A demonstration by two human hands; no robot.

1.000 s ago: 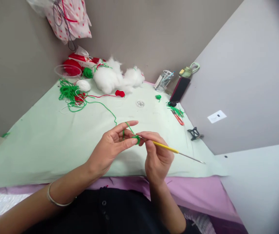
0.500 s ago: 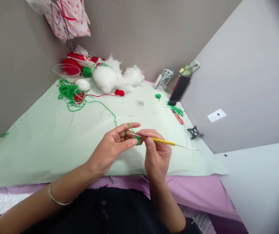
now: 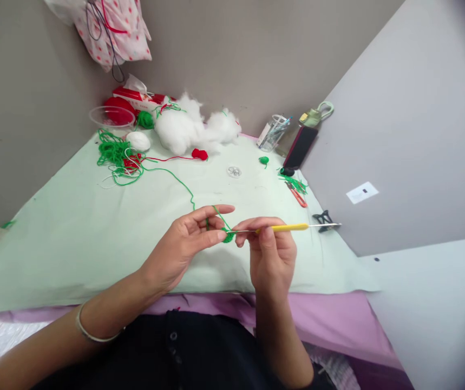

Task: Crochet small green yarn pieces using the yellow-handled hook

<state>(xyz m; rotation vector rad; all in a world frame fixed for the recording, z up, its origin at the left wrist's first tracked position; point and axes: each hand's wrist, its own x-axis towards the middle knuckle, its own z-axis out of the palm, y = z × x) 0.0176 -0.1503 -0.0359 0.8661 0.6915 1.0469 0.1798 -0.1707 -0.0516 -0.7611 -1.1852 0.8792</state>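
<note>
My left hand (image 3: 189, 238) pinches a small green crochet piece (image 3: 228, 236) between thumb and fingers. Its index finger is stretched out with green yarn (image 3: 221, 216) running over it down to the piece. My right hand (image 3: 273, 252) grips a crochet hook (image 3: 287, 228) by its yellow handle. The hook's thin metal shaft points left, and its tip is at the green piece; whether it sits inside a stitch is too small to tell. From the left hand the yarn trails back over the table to a loose green tangle (image 3: 114, 149).
White stuffing (image 3: 179, 127), a white yarn ball (image 3: 138, 141) and a red crochet piece (image 3: 200, 155) lie at the back. A clear cup (image 3: 273, 132), a phone (image 3: 300, 147), orange-handled snips (image 3: 297, 196) and a black stand (image 3: 325, 220) line the right side. Stitch rings (image 3: 234, 171) lie mid-table.
My right hand has moved right with the crochet hook, drawing its tip back towards the green piece. The hook now lies nearly level, its rear end raised. My left hand has barely moved.
</note>
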